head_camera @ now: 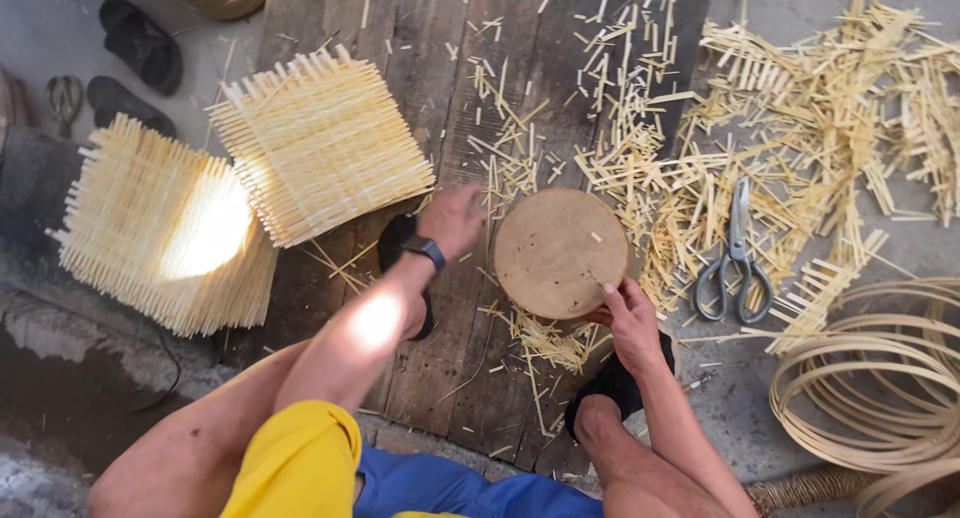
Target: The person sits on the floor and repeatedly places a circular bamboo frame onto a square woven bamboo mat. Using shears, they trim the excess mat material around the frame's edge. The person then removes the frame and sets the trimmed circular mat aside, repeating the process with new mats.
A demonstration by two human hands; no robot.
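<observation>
A round wooden block stands on a dark plank board. My left hand, with a dark watch on its wrist, rests against the block's left edge. At the block's lower right edge, my right hand grips the rim with curled fingers. Both hands hold the block between them. Two woven bamboo mats lie to the left: one on the board, one beyond its edge, partly in bright sun.
Metal scissors lie right of the block among scattered bamboo strip offcuts. Coiled bamboo hoops sit at the lower right. Dark sandals lie at the top left. My feet in sandals rest on the board.
</observation>
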